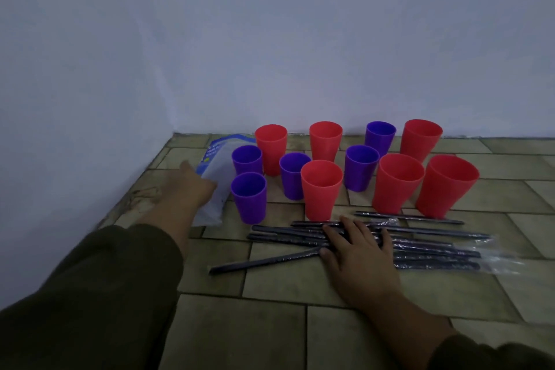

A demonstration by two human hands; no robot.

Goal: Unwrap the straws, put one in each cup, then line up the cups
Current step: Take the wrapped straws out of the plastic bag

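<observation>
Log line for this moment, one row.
stage: straws wrapped | left hand: at packet | right hand: flat on straws | cups: empty, unaligned

The left sleeve (90,294) and right sleeve (495,354) are dark olive-green fabric — long, loose, ending above the wrists.

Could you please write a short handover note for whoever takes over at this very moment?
Left hand reaches to the plastic bag beside the cups; its fingers are hidden, so grip unclear.
Right hand lies flat, fingers straight, on the wrapped straws.
Six red cups and five purple cups stand upright in a loose cluster on the tiled surface, none with a straw.
Done: nothing yet.
Left: unwrap straws, one per cup, line up cups.
</observation>
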